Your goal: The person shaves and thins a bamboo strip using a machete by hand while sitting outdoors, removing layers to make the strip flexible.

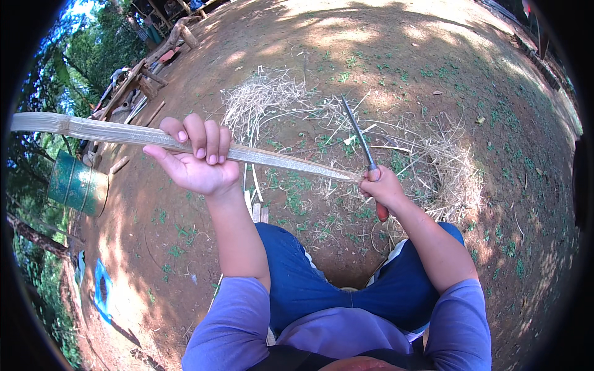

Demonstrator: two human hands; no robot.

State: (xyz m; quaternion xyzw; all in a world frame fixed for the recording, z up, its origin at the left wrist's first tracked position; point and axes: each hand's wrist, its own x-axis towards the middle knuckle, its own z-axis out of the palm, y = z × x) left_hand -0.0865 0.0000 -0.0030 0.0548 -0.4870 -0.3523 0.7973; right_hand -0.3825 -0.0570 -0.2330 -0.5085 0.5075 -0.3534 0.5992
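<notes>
Brown dirt grnd (139, 204), pale shavings (263, 99) in loose heaps, sm. grn weeds (293, 201), grn drum (80, 183) at lt.

Sits with knees spread in blue trousers (286, 266). Holds the bare left forearm (230, 241) angled up and away, just left of the trousers, with left hand (201, 154) raised beyond them, inner wrist and heel of the palm turned up, fingers curled over, thumb pointing leftward beneath. Extends the bare right forearm (427, 241) slantwise over the trousers' right leg, with right hand (382, 187) beyond them, back uppermost, fingers folded in a grip. Wears short purple sleeves (230, 321), one to either side of the trousers.
</notes>
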